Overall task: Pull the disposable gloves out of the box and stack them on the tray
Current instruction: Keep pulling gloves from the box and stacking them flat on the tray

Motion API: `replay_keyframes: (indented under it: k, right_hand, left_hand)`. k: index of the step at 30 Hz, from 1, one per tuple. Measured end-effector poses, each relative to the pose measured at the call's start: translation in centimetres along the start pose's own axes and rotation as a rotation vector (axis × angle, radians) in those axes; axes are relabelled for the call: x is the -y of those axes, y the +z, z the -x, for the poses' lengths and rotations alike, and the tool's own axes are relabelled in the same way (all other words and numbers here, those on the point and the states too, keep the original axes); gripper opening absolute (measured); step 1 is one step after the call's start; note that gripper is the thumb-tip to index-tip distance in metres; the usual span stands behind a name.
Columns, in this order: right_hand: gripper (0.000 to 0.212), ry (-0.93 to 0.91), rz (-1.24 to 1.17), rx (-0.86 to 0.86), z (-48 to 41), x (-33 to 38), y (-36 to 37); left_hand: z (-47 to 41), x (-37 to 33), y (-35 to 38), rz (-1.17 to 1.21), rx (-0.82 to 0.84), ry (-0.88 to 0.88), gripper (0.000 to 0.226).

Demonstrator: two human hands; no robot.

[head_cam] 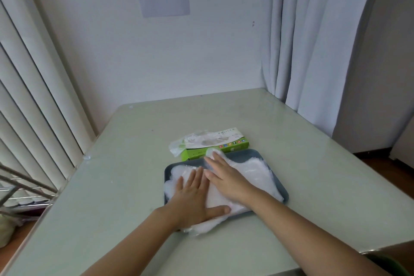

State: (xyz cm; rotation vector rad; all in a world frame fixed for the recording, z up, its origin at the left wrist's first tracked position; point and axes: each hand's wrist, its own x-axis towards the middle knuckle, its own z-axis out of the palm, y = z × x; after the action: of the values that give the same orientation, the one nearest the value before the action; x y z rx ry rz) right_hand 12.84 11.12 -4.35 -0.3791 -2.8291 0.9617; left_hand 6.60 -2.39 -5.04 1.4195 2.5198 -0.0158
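A grey-blue tray (282,188) lies on the table and holds a pile of clear plastic gloves (257,172). My left hand (195,195) lies flat on the left part of the pile, fingers straight, thumb stretched out to the right. My right hand (226,175) presses flat on the middle of the pile, fingers pointing to the far left. Just behind the tray lies the green and white glove box (226,143). A crumpled clear glove (179,145) sticks out of the box at its left end. Some glove plastic hangs over the tray's near edge.
The pale green table (125,186) meets a white wall at the back. White vertical blinds (33,96) stand on the left and a curtain (313,40) on the right. A metal rack (20,188) sits low at the left, off the table.
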Motion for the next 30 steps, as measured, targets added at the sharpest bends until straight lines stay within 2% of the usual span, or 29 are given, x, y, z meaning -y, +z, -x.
replay_keyframes:
  k: [2, 3, 5, 7, 10, 13, 16, 18, 22, 26, 30]
  right_hand:
    - [0.057, 0.016, 0.124, 0.041, 0.1, -0.8, -0.8]
    - [0.059, 0.036, 0.193, 0.054, 0.1, -1.2, -1.4]
    - [0.061, 0.070, 0.285, 0.084, 0.1, -1.8, -2.3]
    - [0.064, 0.107, 0.306, 0.134, 0.0, -2.0, -3.2]
    - [0.060, 0.153, 0.327, 0.144, -1.5, -1.7, -4.6]
    - [0.019, 0.101, 0.358, 0.050, -3.6, -0.6, -6.0]
    - [0.038, 0.046, 0.388, -0.014, -6.0, 1.6, -6.2]
    - [0.039, -0.009, 0.406, -0.036, -7.8, 3.3, -5.4]
    - [0.052, -0.028, 0.413, 0.034, -10.3, 4.9, -2.7]
    - [0.045, -0.091, 0.432, 0.015, -10.2, 4.3, -1.7]
    - [0.052, -0.168, 0.343, 0.011, -8.3, 2.8, -4.2]
  left_hand:
    - [0.9, 1.3, -0.5, -0.054, 0.072, -0.050, 0.138]
    - [1.3, 1.8, -0.9, -0.096, 0.112, -0.072, 0.134]
    - [2.3, 2.3, -1.9, -0.194, 0.166, -0.095, 0.101]
    - [2.8, 2.4, -3.2, -0.192, 0.185, -0.096, 0.090]
    - [2.7, 2.7, -5.2, -0.018, 0.197, -0.120, 0.090]
    - [2.0, 3.8, -7.3, 0.136, 0.082, -0.157, 0.081]
    - [0.9, 5.5, -8.7, 0.167, 0.053, -0.184, 0.072]
    - [-0.6, 7.0, -9.1, 0.221, 0.040, -0.207, 0.061]
    - [-4.2, 10.5, -8.5, 0.546, -0.104, -0.437, 0.056]
    - [-6.7, 12.1, -7.6, 0.851, -0.197, -0.569, 0.046]
    - [-8.2, 11.7, -7.2, 0.970, -0.210, -0.597, 0.035]
